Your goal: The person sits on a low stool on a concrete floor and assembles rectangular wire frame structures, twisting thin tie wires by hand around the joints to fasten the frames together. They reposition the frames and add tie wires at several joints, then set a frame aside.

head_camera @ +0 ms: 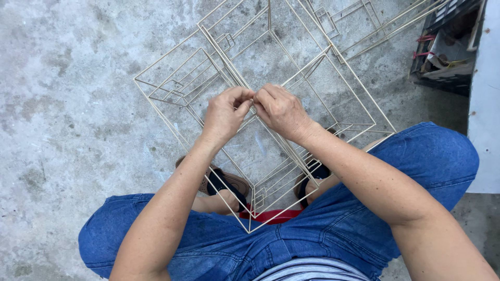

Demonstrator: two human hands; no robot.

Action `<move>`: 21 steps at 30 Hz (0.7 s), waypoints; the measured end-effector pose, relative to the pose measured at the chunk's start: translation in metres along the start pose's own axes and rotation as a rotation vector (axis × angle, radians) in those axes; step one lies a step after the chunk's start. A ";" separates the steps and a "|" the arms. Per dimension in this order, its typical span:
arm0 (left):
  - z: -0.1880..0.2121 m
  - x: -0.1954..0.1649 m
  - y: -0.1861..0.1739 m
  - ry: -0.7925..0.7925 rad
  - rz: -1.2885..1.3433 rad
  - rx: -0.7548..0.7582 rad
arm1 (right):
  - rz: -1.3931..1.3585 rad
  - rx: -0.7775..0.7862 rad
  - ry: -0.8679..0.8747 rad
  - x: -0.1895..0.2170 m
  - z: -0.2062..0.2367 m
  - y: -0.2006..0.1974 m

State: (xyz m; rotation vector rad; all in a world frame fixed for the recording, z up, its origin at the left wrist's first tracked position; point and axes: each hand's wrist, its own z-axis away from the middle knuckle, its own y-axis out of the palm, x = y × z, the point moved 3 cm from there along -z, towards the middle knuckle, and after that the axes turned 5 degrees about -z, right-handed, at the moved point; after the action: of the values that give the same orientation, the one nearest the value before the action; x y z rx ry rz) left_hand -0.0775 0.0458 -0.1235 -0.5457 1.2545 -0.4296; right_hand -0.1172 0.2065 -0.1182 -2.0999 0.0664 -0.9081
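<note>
A frame of thin pale bamboo sticks (pixel 219 78), built of square and diamond shapes, stands on the concrete floor (pixel 67 104) between my knees. My left hand (pixel 225 114) and my right hand (pixel 281 110) meet at one joint near the frame's middle. Both pinch the sticks there with closed fingertips that touch each other. What lies between the fingers is hidden. The frame's lower corner (pixel 249 229) rests near a red stool edge (pixel 273 215) under me.
I sit low in blue jeans (pixel 416 166), with sandalled feet (pixel 226 184) under the frame. More stick frames (pixel 359 21) lie at the top right. A dark crate (pixel 445 47) with odds and ends stands at the right edge beside a pale panel (pixel 484 104).
</note>
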 end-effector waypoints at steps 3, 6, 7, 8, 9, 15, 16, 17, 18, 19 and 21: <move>0.003 -0.005 -0.001 0.082 -0.046 -0.026 | -0.027 0.005 -0.023 0.002 0.001 -0.003; 0.004 -0.007 -0.002 0.161 -0.088 -0.042 | -0.056 0.007 -0.005 0.004 -0.001 -0.004; 0.004 -0.008 -0.001 0.188 -0.111 -0.050 | -0.076 -0.002 -0.004 0.005 -0.001 -0.006; 0.004 -0.008 -0.001 0.183 -0.119 -0.049 | -0.095 -0.010 -0.003 0.005 -0.002 -0.007; 0.003 -0.008 0.001 0.178 -0.127 -0.047 | -0.105 0.005 0.019 0.005 -0.002 -0.007; 0.001 0.003 0.010 0.114 -0.026 -0.020 | -0.107 0.052 0.108 -0.003 -0.003 -0.008; 0.001 0.006 0.014 0.071 0.015 -0.009 | -0.107 0.051 0.112 -0.004 -0.002 -0.008; 0.000 0.008 0.016 0.049 0.062 -0.014 | -0.106 0.050 0.116 -0.006 -0.003 -0.008; 0.000 0.011 0.019 0.025 0.109 -0.018 | -0.110 0.066 0.143 -0.008 -0.003 -0.007; 0.002 0.013 0.022 -0.002 0.156 -0.021 | -0.117 0.084 0.173 -0.010 -0.003 -0.006; 0.005 0.016 0.026 -0.012 0.206 -0.041 | -0.122 0.100 0.199 -0.013 -0.003 -0.004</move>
State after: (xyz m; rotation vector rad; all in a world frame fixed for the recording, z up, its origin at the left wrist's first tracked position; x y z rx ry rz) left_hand -0.0685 0.0581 -0.1501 -0.4477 1.2955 -0.2274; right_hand -0.1300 0.2116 -0.1215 -1.9330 -0.0043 -1.1687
